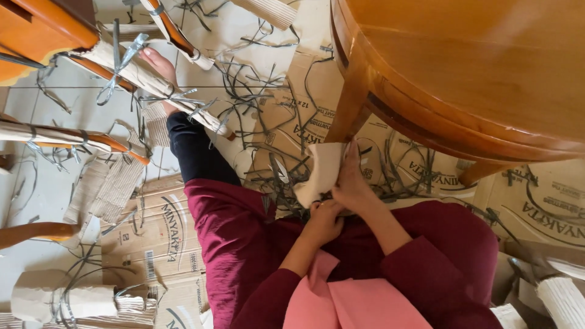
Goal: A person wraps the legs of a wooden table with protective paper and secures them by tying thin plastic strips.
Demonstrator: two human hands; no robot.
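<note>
Pink cloth point(353, 304) is seen closest to the lens, draped over maroon sleeves point(426, 256) and a maroon lap. Largest in view is the round wooden table point(475, 67), filling the upper right, with one table leg point(350, 109) coming down just above the hands. Flattened cardboard boxes point(158, 237) are spread across the floor beneath everything — grey plastic strapping point(268, 103) is strewn over them in loose tangles. Chair legs point(152, 82) bound in corrugated card are laid at the upper left, beside a bare foot point(157, 62). A pale piece of cardboard wrapping point(320, 170) is held at the foot of the table leg, touching it. The right hand point(353, 176) is pressed flat against that wrapping, fingers extended along it. The left hand point(324, 222) is curled closed just below, at the wrapping's lower edge — whether anything is gripped inside it cannot be told.
</note>
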